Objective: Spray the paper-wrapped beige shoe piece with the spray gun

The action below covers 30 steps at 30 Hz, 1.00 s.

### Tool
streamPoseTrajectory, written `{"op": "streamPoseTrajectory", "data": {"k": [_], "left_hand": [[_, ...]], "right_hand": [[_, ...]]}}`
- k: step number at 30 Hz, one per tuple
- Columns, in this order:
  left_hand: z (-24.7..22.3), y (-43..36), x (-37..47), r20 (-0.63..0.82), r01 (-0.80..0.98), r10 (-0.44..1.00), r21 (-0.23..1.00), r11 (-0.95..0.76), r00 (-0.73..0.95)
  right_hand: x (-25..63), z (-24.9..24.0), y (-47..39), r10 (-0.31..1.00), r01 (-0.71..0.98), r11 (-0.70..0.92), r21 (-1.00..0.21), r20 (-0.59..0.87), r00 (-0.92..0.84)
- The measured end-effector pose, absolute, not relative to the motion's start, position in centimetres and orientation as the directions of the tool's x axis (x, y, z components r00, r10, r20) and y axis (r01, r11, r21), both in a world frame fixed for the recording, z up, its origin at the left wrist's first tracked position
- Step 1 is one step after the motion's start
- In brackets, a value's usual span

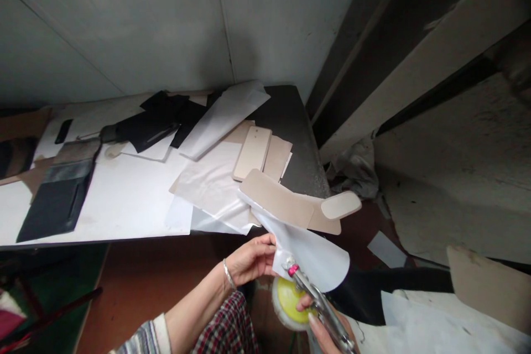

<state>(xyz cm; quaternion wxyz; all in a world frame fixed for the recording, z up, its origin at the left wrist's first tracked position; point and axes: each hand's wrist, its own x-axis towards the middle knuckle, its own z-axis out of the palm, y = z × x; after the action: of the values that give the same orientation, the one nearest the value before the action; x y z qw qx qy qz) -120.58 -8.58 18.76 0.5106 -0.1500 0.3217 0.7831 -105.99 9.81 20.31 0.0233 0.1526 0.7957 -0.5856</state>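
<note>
Dim, uneven indoor light with a wide-angle bend at the edges

Soft light falls from above and somewhat left, brightening the white sheets (124, 199) on the table (290, 116) and the pale wall (124, 22), while the floor under the table edge lies in deep shadow. A mild sheen shows on the glossy white film (215, 188), with no hard glare. The right side is murky and grainy. Straight lines bow toward the frame edges. The metal tool (323, 310) and right hand (327, 332) at the bottom are slightly smeared by motion blur; the left hand (249, 260) is sharper.
</note>
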Motion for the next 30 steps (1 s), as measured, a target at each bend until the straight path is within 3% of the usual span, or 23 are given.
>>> {"op": "streamPoseTrajectory", "data": {"k": [4,11,16,22,30], "left_hand": [[18.3,-8.3,-120.6,-0.579,-0.901,0.695,0.338,-0.272,-0.427],[17.6,-7.5,-119.8,-0.596,-0.882,0.653,0.364,-0.298,-0.467],[17.3,-7.0,-119.9,-0.614,-0.859,0.602,0.390,-0.331,-0.510],[17.4,-6.9,-120.6,-0.702,-0.865,0.523,0.477,-0.157,-0.483],[17.9,-6.1,-120.9,-0.703,-0.820,0.459,0.561,-0.112,-0.544]], "right_hand": [[-106.0,19.9,10.3,0.203,0.318,0.196,-0.928,-0.279,-0.938],[-106.9,20.6,11.2,0.073,0.355,0.147,-0.923,-0.347,-0.935],[-107.7,21.3,11.5,0.005,0.363,0.211,-0.908,-0.370,-0.929],[-108.2,21.5,12.0,-0.072,0.379,0.204,-0.903,-0.400,-0.914],[-108.2,20.8,12.4,-0.181,0.384,0.232,-0.894,-0.428,-0.886]]}}
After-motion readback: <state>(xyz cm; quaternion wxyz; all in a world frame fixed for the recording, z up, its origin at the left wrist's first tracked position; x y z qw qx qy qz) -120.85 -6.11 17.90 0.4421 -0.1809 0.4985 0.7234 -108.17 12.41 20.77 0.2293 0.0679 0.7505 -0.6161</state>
